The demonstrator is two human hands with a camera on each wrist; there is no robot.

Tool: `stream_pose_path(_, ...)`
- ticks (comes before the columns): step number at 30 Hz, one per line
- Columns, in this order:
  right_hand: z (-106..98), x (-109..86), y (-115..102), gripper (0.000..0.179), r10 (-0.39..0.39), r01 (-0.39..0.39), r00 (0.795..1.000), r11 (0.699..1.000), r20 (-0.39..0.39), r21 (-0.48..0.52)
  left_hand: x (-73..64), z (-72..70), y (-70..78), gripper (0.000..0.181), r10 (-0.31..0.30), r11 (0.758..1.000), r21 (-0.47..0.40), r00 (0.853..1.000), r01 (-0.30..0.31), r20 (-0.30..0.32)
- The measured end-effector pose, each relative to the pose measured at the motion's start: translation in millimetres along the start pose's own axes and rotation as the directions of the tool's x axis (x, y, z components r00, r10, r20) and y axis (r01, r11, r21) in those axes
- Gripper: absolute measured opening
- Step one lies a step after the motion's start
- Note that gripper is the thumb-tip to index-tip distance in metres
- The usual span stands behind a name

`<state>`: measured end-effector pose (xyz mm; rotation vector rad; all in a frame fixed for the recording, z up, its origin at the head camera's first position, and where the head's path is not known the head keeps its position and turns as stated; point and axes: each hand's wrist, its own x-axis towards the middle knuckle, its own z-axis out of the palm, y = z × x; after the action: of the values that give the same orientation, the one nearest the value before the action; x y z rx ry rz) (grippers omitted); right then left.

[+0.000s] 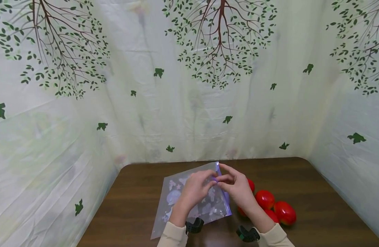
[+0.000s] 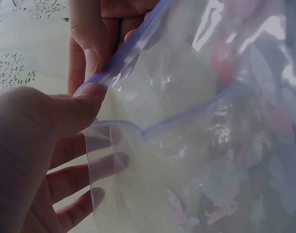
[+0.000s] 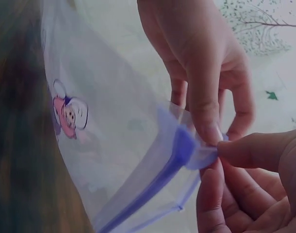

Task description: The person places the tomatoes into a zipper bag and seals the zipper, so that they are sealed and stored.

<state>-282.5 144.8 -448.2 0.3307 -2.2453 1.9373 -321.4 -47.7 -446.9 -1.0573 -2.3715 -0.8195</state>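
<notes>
A clear zip bag (image 1: 174, 192) printed with pale cartoon figures lies slanted above the wooden table, its purple zip edge (image 1: 227, 203) on the right. My left hand (image 1: 195, 188) pinches that edge between thumb and fingers. From the other side my right hand (image 1: 237, 188) pinches the same stretch of the edge, the fingertips of both hands nearly meeting. The left wrist view shows two purple zip strips (image 2: 187, 114) standing apart below the hands. In the right wrist view the right thumb (image 3: 254, 150) presses on the purple edge beside the left fingers.
Several shiny red round fruits (image 1: 284, 212) sit on the brown table (image 1: 325, 212) by my right forearm, some partly hidden behind it. A pale curtain (image 1: 192, 137) printed with trees and leaves hangs behind the table and along both sides.
</notes>
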Motion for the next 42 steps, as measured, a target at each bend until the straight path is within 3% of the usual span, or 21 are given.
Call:
stream_pose_path(12, -17.9, 0.6, -8.1, 0.051, -0.069, 0.066, 0.997, 0.991, -0.026, -0.114, -4.2, -4.2, -6.8, 0.012, -0.03, 0.999, 0.044, 0.999, 0.032, -0.038)
stream_pose_path(19, -33.0, 3.0, -9.6, 0.045, -0.086, 0.07, 0.994, 0.973, -0.066, -0.219, -5.2, -6.5, -8.8, 0.01, 0.002, 0.99, 0.14, 0.999, 0.004, -0.048)
stream_pose_path(22, -39.7, 4.7, -6.1, 0.044, -0.1, 0.069, 0.992, 0.938, -0.075, -0.339, -6.1, -7.0, -9.9, 0.009, 0.019, 0.989, 0.147, 0.999, -0.013, -0.04)
stream_pose_path(25, -46.7, 5.2, -0.1, 0.045, -0.113, 0.071, 0.992, 0.882, -0.063, -0.467, -7.1, -6.9, -11.5, 0.009, 0.04, 0.988, 0.154, 0.998, -0.033, -0.04)
stream_pose_path(28, -54.4, 5.2, 6.0, 0.047, -0.105, 0.073, 0.994, 0.843, -0.029, -0.533, -8.0, -7.2, -12.9, 0.009, 0.058, 0.986, 0.162, 0.997, -0.05, -0.043)
stream_pose_path(42, -79.8, 9.1, 21.5, 0.049, 0.034, -0.028, 0.999, 0.756, -0.004, -0.654, -7.5, -4.6, -17.8, 0.012, 0.13, 0.974, 0.191, 0.991, -0.123, -0.024)
